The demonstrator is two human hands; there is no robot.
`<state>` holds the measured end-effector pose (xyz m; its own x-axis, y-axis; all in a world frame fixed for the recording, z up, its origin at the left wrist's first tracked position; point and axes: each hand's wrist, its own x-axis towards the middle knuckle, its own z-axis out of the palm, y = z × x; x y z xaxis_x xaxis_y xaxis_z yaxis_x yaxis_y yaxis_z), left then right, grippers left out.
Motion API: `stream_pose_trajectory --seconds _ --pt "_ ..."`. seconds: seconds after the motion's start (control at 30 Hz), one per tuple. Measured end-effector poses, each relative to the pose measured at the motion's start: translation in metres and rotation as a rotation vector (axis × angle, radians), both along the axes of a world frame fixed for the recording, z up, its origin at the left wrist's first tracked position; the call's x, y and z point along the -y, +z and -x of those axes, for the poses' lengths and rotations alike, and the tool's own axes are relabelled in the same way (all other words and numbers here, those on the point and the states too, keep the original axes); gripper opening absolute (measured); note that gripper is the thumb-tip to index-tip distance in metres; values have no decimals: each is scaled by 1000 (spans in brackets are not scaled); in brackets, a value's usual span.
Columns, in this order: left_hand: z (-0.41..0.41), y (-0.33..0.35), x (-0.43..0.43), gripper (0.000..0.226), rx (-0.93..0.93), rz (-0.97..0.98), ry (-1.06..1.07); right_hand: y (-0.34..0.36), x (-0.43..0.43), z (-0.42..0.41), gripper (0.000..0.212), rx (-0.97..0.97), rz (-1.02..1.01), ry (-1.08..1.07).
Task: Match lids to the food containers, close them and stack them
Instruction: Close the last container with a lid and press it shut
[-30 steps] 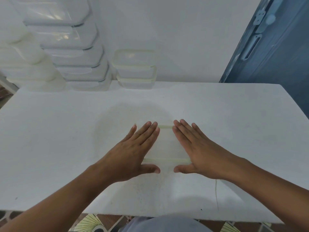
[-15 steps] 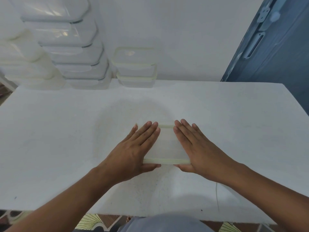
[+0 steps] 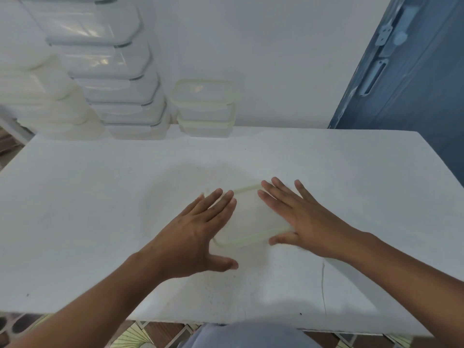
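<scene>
A clear food container with a pale green-rimmed lid (image 3: pixel 251 219) sits lidded in the middle of the white table (image 3: pixel 75 209), turned slightly askew. My left hand (image 3: pixel 195 232) lies flat over its left side, fingers straight, thumb spread toward me. My right hand (image 3: pixel 298 217) lies flat on its right side with fingers spread, thumb at the near right corner. Two closed green-rimmed containers (image 3: pixel 204 109) stand stacked at the back against the wall.
A tall stack of larger clear lidded containers (image 3: pixel 118 79) stands at the back left, with a stack of white opaque containers (image 3: pixel 40 96) beside it. A blue door (image 3: pixel 414 71) is at the right. A thin crack (image 3: pixel 323 285) runs through the table near its front edge.
The container has turned anticlockwise and shifted slightly right under my hands. My left thumb has come off its near edge and my right fingers have spread.
</scene>
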<state>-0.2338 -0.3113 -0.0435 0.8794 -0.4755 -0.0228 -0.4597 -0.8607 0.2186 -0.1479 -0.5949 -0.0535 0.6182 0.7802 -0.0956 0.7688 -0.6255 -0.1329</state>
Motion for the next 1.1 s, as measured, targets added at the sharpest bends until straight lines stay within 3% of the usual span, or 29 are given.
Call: stream_pose_trajectory --seconds 0.17,0.3,0.43,0.6,0.67,0.8,0.83,0.93,1.1 --pt "13 8 4 113 -2 -28 22 5 3 -23 81 16 -3 15" --pt "22 10 10 105 15 -45 17 14 -1 -39 88 -11 42 5" --pt "23 9 20 79 24 33 -19 29 -12 -54 108 10 58 -31" --pt "14 9 30 52 75 142 5 36 -22 -57 109 72 90 -43" --pt "10 13 30 50 88 151 27 37 -17 -54 104 40 67 -67" --pt "8 18 26 64 79 125 83 47 -1 -27 60 -145 -108 -121" --pt "7 18 25 68 70 102 87 52 2 -17 59 -210 -105 -128" --pt "4 19 24 72 21 57 68 54 5 7 95 -288 45 -103" --pt "-6 33 25 74 -92 35 43 46 6 18 106 -191 101 -103"
